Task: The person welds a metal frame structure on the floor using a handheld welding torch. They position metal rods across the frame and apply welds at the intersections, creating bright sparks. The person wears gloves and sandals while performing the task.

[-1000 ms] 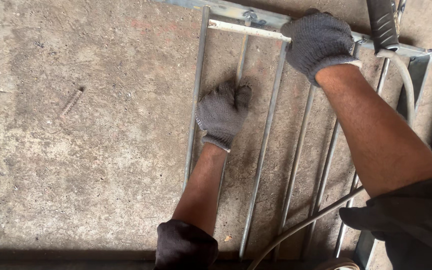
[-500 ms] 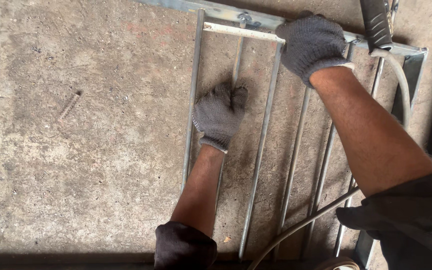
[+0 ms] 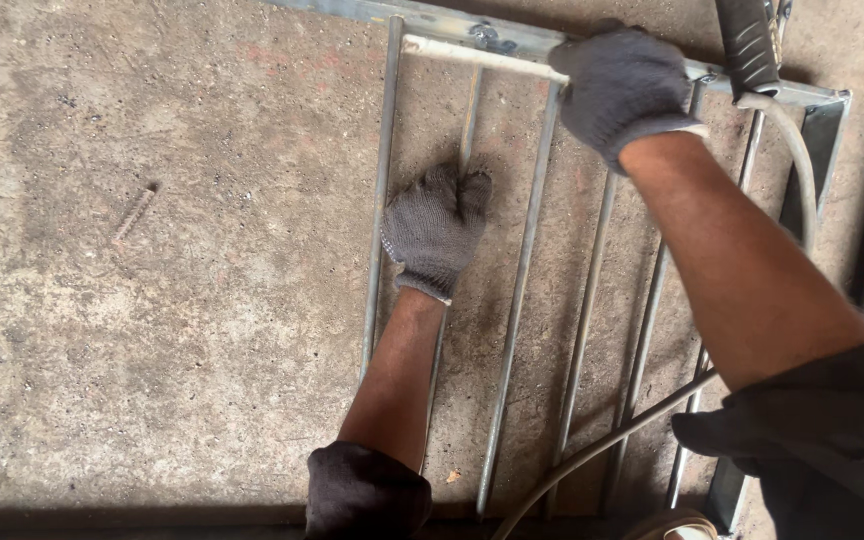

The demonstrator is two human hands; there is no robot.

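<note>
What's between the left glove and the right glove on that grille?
In the head view, one upright bar of the grille stands between the left hand and the right hand, with bare concrete floor showing either side of it.

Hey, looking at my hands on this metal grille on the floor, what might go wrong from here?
1. The left hand presses flat on a thin bar of the grille; it might slip or get pinched.
2. The right hand holds a pale rod by the top rail; its grip may slide.
3. The hose lies across the bars and may snag.
</note>
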